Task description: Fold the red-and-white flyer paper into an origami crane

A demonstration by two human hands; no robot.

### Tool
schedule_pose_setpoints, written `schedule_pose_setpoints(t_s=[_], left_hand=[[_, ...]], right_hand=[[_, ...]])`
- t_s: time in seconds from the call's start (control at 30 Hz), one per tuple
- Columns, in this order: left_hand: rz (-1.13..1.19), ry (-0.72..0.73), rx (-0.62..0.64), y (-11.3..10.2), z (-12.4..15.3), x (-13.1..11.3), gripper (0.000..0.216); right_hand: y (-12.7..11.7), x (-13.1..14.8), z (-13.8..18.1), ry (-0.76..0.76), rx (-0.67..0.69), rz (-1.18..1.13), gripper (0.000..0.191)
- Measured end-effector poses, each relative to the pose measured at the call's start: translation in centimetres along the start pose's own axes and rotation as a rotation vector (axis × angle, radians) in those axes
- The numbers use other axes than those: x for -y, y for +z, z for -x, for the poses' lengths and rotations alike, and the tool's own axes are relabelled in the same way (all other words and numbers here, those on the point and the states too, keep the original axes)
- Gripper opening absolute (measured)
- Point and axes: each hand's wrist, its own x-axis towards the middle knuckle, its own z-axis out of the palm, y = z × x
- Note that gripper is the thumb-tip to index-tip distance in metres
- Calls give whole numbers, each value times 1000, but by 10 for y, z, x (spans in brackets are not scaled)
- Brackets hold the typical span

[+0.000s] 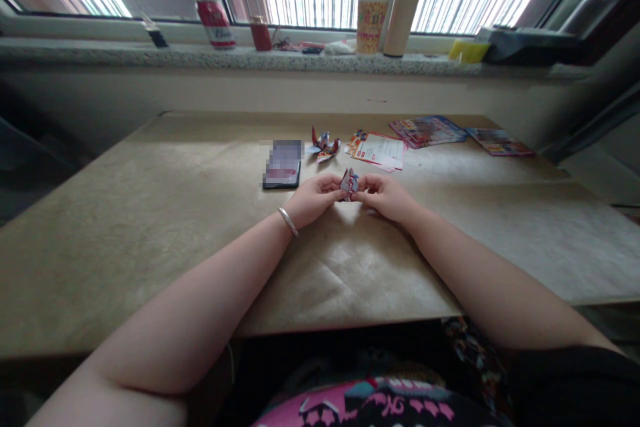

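Between my two hands, just above the table, is a small piece of folded printed paper (349,185) in red, white and blue. My left hand (318,197) pinches its left side, a silver bangle on the wrist. The right side is pinched by the thumb and fingers of my right hand (383,196). Behind them lies a folded paper figure (325,145) with pointed flaps in similar printed colours. A phone (283,164) with a lit, blurred screen rests to the left of it. Printed paper sheets (381,150) lie to its right.
More colourful printed sheets (429,130) lie at the back right of the table (165,233), with another stack (500,141) beside them. On the windowsill (300,61) stand a red can (216,25), a red bottle (261,35), a patterned cup (371,23) and a yellow item (469,51).
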Motion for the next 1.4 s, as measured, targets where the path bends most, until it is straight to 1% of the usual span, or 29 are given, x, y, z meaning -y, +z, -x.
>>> schedule_pose_setpoints(t_s=[0.1,0.17,0.23,0.3,0.37,0.47,0.57,0.67,0.77,0.87,1.0,1.13,1.27,1.4], left_hand=[[33,9,46,-2,0,0,26],[11,19,68,-3,-1,1,26],[-100,41,42,-3,-1,2,21],[-242,72,-20,-1,0,3,18],[-322,96,-69,1,1,3,17],[-315,112,-124,3,2,3,21],[-304,132,-170,2,1,3,21],[-312,141,-152,1,0,4,16],[-316,147,-134,1,0,5,14],[-320,139,-122,2,0,5,13],[-326,125,-110,2,0,5,13],[-349,126,-122,2,0,5,14],[-512,144,-172,3,3,3,15],[-616,153,-242,4,5,2,12]], right_hand=[[-1,1,0,-40,27,-1,35],[-1,1,1,-65,27,14,32],[1,0,1,-88,0,57,30],[2,-2,1,-95,-40,102,30],[4,-4,2,-94,-69,127,29],[5,-5,2,-121,-82,155,26],[5,-3,2,-156,-63,175,27],[5,0,3,-157,-33,106,32],[5,2,2,-170,-75,9,39],[4,2,1,-121,-138,-68,49],[2,1,-1,-33,-148,-168,55],[1,2,-1,-1,-145,-181,51],[3,4,0,22,-150,-211,43],[6,5,0,56,-104,-285,37]])
